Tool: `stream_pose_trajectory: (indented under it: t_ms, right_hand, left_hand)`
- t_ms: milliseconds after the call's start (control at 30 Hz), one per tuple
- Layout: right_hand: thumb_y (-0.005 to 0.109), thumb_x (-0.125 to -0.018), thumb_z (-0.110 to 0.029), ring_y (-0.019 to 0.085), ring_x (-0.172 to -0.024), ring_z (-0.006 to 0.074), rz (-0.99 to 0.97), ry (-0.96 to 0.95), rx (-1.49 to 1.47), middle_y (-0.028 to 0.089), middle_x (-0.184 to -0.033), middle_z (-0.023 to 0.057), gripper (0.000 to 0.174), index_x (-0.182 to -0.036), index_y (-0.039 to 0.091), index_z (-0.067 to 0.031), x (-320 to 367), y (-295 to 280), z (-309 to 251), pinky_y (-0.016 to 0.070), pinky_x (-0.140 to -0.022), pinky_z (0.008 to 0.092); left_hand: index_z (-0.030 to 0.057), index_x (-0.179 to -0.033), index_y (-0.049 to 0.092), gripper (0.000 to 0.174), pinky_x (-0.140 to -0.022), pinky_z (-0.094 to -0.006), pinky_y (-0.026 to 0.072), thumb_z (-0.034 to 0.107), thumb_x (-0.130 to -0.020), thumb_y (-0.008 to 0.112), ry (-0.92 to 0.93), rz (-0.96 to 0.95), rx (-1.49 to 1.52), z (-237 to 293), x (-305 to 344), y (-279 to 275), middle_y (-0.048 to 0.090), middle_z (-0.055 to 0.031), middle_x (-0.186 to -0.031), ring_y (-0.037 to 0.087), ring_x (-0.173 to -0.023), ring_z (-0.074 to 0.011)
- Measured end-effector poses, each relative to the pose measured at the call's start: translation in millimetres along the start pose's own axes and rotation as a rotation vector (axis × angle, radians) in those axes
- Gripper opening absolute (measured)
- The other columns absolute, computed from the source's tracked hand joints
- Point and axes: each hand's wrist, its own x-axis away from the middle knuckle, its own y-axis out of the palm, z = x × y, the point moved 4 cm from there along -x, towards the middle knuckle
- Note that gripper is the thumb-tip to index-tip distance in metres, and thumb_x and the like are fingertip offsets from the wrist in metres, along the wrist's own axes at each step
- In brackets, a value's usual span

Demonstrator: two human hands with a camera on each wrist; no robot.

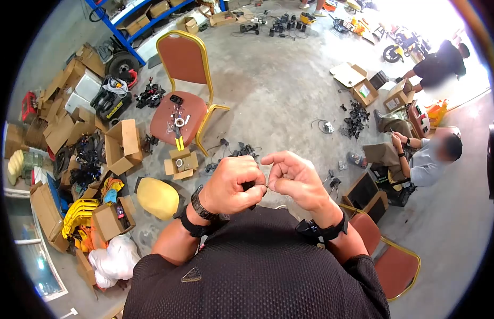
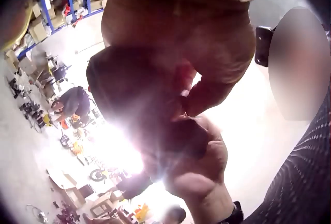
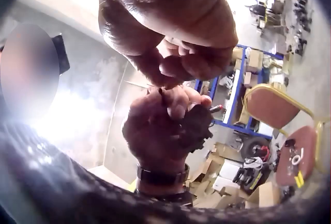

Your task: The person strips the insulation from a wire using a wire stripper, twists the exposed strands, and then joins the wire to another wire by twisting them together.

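In front of the chest, my left hand (image 1: 233,183) grips a small black part (image 3: 196,131) with a jagged edge. A short red-tipped end (image 3: 216,108) sticks out beside that part. My right hand (image 1: 300,183) meets the left at the fingertips, its thumb and forefinger pinching a thin wire-like strand (image 3: 135,84). Most of the black part is hidden by the left fingers in the head view. Deep shadow covers both hands in the left wrist view.
A brown chair (image 1: 183,114) ahead carries yellow-handled pliers (image 1: 179,142) and a roll of tape (image 1: 179,122). Below it stands a small open box (image 1: 181,164). Cardboard boxes (image 1: 123,146) crowd the left side. A seated person (image 1: 430,162) is at the right, near black parts (image 1: 356,119).
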Motion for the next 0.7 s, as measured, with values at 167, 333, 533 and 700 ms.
stream_pose_trajectory:
  t_ms: [167, 333, 533, 700]
  right_hand:
    - [0.066, -0.085, 0.007, 0.063, -0.079, 0.0089, 0.078, -0.286, 0.341, 0.066, -0.092, 0.005, 0.039, -0.124, 0.062, 0.0002, -39, 30, -6, 0.0505, -0.069, 0.0254]
    - [0.072, -0.074, 0.01, 0.066, -0.071, 0.0214, 0.002, -0.738, 0.643, 0.068, -0.088, 0.0093, 0.044, -0.117, 0.066, -0.0014, -75, 54, -28, 0.0539, -0.063, 0.0317]
    - [0.073, -0.072, 0.011, 0.065, -0.069, 0.0256, -0.214, -0.976, 0.696, 0.069, -0.084, 0.0068, 0.042, -0.111, 0.068, -0.0048, -111, 42, -37, 0.054, -0.06, 0.035]
    - [0.075, -0.074, 0.011, 0.066, -0.068, 0.024, -0.387, -0.966, 0.66, 0.069, -0.082, 0.0074, 0.042, -0.112, 0.066, -0.0042, -122, 6, -56, 0.0527, -0.059, 0.0324]
  left_hand:
    - [0.0014, -0.074, 0.064, 0.008, -0.066, -0.0342, 0.0483, 0.004, -0.077, 0.071, -0.208, 0.082, 0.286, -35, 23, -48, 0.065, -0.0077, -0.073, 0.063, -0.072, -0.02]
    - [0.0, -0.075, 0.064, 0.007, -0.068, -0.0313, 0.0478, 0.002, -0.079, 0.07, -0.307, 0.218, 0.496, -51, 35, -72, 0.066, -0.0049, -0.074, 0.06, -0.072, -0.0157]
    - [0.0001, -0.076, 0.065, 0.006, -0.062, -0.0267, 0.0463, -0.001, -0.081, 0.068, -0.372, 0.39, 0.558, -56, 27, -61, 0.065, -0.0013, -0.074, 0.057, -0.068, -0.0087]
    - [0.0006, -0.076, 0.064, 0.007, -0.063, -0.0269, 0.0461, 0.0, -0.08, 0.069, -0.342, 0.521, 0.456, -46, -2, -40, 0.064, -0.0015, -0.073, 0.058, -0.068, -0.0099]
